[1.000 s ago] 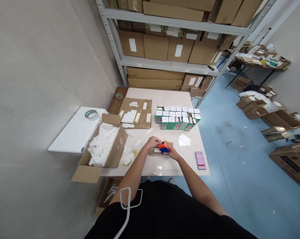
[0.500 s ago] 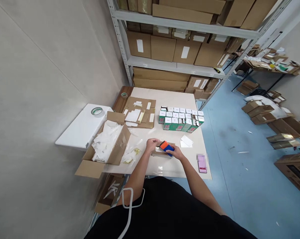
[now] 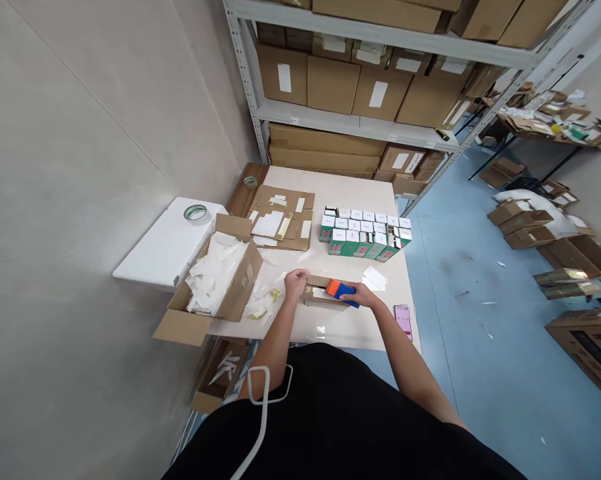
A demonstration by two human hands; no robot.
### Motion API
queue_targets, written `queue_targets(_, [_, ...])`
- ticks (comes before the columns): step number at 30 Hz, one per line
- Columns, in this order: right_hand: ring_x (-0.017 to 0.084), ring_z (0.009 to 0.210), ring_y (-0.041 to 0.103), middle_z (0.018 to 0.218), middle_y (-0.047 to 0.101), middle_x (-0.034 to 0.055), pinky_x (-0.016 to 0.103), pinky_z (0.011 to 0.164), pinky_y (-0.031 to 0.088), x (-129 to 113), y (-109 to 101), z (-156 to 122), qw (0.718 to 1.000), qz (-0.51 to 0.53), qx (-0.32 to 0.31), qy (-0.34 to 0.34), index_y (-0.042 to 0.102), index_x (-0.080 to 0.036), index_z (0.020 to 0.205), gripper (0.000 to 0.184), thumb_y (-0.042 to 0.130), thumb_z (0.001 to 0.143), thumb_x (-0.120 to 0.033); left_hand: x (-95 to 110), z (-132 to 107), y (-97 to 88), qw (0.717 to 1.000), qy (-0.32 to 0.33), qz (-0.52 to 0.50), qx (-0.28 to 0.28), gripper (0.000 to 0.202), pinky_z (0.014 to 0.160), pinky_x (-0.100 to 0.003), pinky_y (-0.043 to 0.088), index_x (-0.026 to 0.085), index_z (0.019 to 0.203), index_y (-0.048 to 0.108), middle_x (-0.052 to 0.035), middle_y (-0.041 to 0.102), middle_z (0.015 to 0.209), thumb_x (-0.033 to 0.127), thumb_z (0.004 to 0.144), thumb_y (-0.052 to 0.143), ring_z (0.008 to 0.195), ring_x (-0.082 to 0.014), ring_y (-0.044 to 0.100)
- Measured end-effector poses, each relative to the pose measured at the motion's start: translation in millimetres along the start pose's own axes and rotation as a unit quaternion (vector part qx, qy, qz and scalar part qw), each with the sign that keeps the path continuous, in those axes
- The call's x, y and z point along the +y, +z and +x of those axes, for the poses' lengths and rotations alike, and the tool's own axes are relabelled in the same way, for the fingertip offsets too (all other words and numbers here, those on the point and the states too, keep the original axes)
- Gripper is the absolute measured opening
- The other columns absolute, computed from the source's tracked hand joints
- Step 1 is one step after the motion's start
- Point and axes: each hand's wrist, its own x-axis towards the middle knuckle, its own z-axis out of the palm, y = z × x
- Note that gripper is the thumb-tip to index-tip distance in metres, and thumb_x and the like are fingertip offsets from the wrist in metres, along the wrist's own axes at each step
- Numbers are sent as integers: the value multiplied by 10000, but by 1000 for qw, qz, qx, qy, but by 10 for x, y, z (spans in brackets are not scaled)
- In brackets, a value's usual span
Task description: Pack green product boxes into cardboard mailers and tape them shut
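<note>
A small brown carton [image 3: 325, 304] with a pale patch on its top lies near the table's front edge. Over the right part of the carton, my right hand [image 3: 361, 295] is closed around a blue and orange boxy object [image 3: 343, 292], its kind unclear; the orange end points left. At the carton's left end, my left hand [image 3: 295, 284] has its fingers pinched together. Whatever they hold is too small to make out. Just left of that hand lies crumpled clear plastic [image 3: 263, 300]. White cards [image 3: 374, 278] rest to the right of the carton.
Several green and white boxes [image 3: 365, 233] stand in rows behind. Flattened cardboard [image 3: 283, 217] lies back left. An open carton of white paper [image 3: 218, 273] is at the left, a phone [image 3: 403, 321] at the right edge. A loaded shelf rack [image 3: 330, 120] rises beyond the table [image 3: 280, 333].
My hands have moved apart: the left a little leftward, the right a little rightward with the blue and orange object. More of the carton's top now shows between them. The view has shifted slightly.
</note>
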Motion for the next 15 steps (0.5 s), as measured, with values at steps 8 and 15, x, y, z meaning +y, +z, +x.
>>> queue_targets(8, [229,786,658,861,755,66,293,670,436,-2,-6,32,992,-128,14,9,769,-214,933,526,703,819,-724,-344,81,-279,997,-71,-11,31,285,760,-273,560,161,952,797,-78,805,925,339,815,623,839,-193,742])
queue_targets(15, [249,796,666,807,747,76,291,631,369,-80,195,185,973,-214,71,37,748,-242,806,548,718,778,-789,-678,25,-271,992,-94,65,55,332,772,-258,562,177,987,803,-51,803,910,303,836,535,866,-183,741])
